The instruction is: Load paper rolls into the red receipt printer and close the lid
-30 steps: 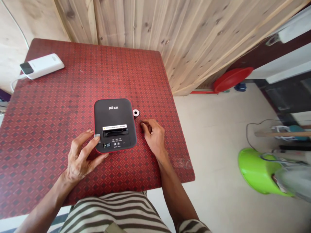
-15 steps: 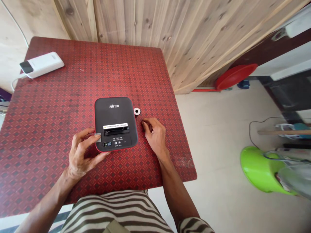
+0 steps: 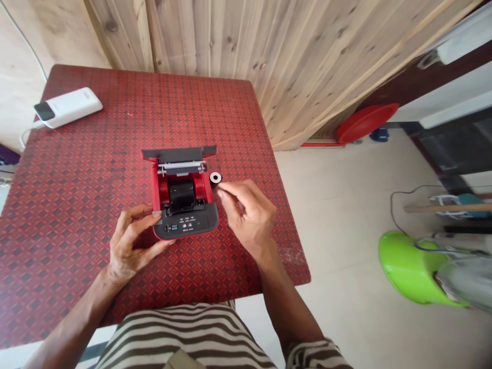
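Fingers [image 3: 143, 215] of left hand [image 3: 128, 246] clasp open-lidded printer [image 3: 186, 225] at centre frame | right hand [image 3: 251, 212] fingertips [image 3: 223, 190] bunched beside roll [image 3: 216, 178] | risk: a nudge could send it off table [image 3: 77, 205]

Red diamond-patterned tabletop [image 3: 96, 154], open thermal printer [image 3: 184, 205] at its middle, small paper roll [image 3: 216, 178] just beside it, white power bank [image 3: 68, 106] at far-left corner

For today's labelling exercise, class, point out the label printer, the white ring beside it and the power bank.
label printer [image 3: 187, 224]: head view, dark front control panel.
white ring [image 3: 212, 177]: head view, left of its white band.
power bank [image 3: 73, 105]: head view, middle of its white top.
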`<state>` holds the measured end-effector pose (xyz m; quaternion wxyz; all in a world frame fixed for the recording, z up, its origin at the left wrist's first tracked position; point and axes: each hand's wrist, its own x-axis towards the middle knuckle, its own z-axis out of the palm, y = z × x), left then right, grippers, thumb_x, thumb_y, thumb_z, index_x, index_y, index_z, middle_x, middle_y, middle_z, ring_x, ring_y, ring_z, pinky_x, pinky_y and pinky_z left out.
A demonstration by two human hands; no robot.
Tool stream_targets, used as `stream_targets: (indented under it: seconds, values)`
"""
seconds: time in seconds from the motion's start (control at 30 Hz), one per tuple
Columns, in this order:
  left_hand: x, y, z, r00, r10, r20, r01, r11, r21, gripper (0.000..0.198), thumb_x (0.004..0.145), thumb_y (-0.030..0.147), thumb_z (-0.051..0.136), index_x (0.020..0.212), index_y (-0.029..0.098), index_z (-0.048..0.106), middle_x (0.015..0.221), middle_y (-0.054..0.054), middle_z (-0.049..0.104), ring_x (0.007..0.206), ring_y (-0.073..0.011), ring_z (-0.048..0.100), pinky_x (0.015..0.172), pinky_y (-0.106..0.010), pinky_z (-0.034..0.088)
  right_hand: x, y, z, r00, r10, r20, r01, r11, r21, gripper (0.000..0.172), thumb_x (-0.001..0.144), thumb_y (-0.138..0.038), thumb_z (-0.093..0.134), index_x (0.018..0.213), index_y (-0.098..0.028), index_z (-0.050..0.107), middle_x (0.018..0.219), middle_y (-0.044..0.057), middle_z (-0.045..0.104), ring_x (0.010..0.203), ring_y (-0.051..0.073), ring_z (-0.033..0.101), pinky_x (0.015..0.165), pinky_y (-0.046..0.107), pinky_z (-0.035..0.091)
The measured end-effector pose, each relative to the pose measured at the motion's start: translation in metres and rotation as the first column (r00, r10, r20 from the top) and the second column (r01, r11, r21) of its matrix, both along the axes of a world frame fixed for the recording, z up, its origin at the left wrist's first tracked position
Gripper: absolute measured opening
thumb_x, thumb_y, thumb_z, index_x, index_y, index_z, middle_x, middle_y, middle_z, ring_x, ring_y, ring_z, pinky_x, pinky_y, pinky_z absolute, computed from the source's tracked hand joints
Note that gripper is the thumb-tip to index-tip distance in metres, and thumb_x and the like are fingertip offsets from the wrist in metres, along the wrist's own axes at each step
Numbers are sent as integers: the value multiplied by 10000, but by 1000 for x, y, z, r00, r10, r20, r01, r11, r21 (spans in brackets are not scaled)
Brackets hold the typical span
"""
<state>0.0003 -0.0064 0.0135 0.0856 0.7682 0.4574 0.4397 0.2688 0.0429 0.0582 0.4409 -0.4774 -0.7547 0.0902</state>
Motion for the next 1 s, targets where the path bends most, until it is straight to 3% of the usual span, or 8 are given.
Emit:
stream_targets:
  seconds: [0.13, 0.27, 0.4, 0.5, 0.6, 0.7, 0.83, 1.0]
  values:
    - [1, 0, -3, 999, 10, -52, -6, 997, 71, 702, 790, 277, 885, 1408, 244, 555, 1247, -111, 641, 1091, -220, 673, 892, -357, 613, -31, 18, 24, 924, 252, 286, -231, 967, -106, 167, 1046, -153, 576, 1102, -167, 733, 1069, 84, 775, 980, 201, 730, 880, 345, 598]
    - [1, -1, -2, 996, 17, -92, -8, 995, 99, 714, 811, 276, 865, 1440, 242, 527, 1253, -120, 638, 1086, -223, 674, 891, -355, 616, -67, 47, 38, 695, 394, 602, -144, 896, -420, 231, 1042, -112, 526, 1120, -127, 743, 1084, 139, 767, 874, 245, 754, 705, 362, 576]
    - [2, -1, -2, 993, 34, -114, -23, 995, 99, 717, 830, 306, 849, 1458, 267, 505, 1258, -115, 637, 1092, -229, 680, 886, -362, 625, -85, 63, 41, 577, 459, 676, -119, 866, -486, 264, 1003, -52, 514, 1087, -119, 755, 1033, 170, 778, 857, 261, 754, 695, 363, 555]
    - [2, -1, -3, 993, 35, -114, -23, 994, 106, 724, 835, 307, 844, 1468, 264, 496, 1258, -120, 636, 1098, -233, 682, 885, -366, 632, -83, 65, 42, 569, 461, 681, -159, 874, -459, 250, 985, -63, 538, 1078, -133, 759, 1021, 156, 778, 866, 263, 749, 709, 364, 550]
    - [1, -2, -6, 992, 42, -116, -30, 994, 104, 710, 837, 309, 841, 1461, 257, 506, 1264, -124, 637, 1087, -230, 684, 892, -368, 635, -74, 56, 48, 634, 409, 656, -141, 895, -422, 230, 988, -119, 567, 1151, -139, 729, 1058, 136, 769, 811, 245, 735, 679, 355, 533]
    - [-1, -3, -8, 991, 53, -120, -43, 995, 86, 704, 836, 334, 842, 1455, 281, 510, 1272, -114, 641, 1090, -232, 684, 900, -376, 639, -55, 36, 58, 767, 320, 555, -133, 927, -351, 159, 1002, -202, 609, 1114, -162, 714, 1043, 92, 758, 785, 207, 713, 656, 324, 519]
    - [-1, -4, -7, 992, 52, -114, -43, 995, 86, 730, 815, 328, 859, 1455, 267, 513, 1290, -127, 633, 1123, -253, 677, 922, -400, 635, -12, 5, 58, 971, 223, 79, -191, 936, -297, 179, 960, -268, 710, 1137, -244, 703, 1073, 22, 743, 734, 129, 652, 635, 274, 532]
    - [3, -1, -5, 992, 36, -117, -27, 997, 77, 823, 781, 362, 888, 1491, 251, 487, 1422, -179, 542, 1278, -320, 611, 965, -458, 631, 29, -24, 8, 920, 20, -391, -195, 889, -414, 226, 863, -254, 796, 1073, -265, 713, 1048, 15, 702, 731, 134, 612, 616, 279, 529]
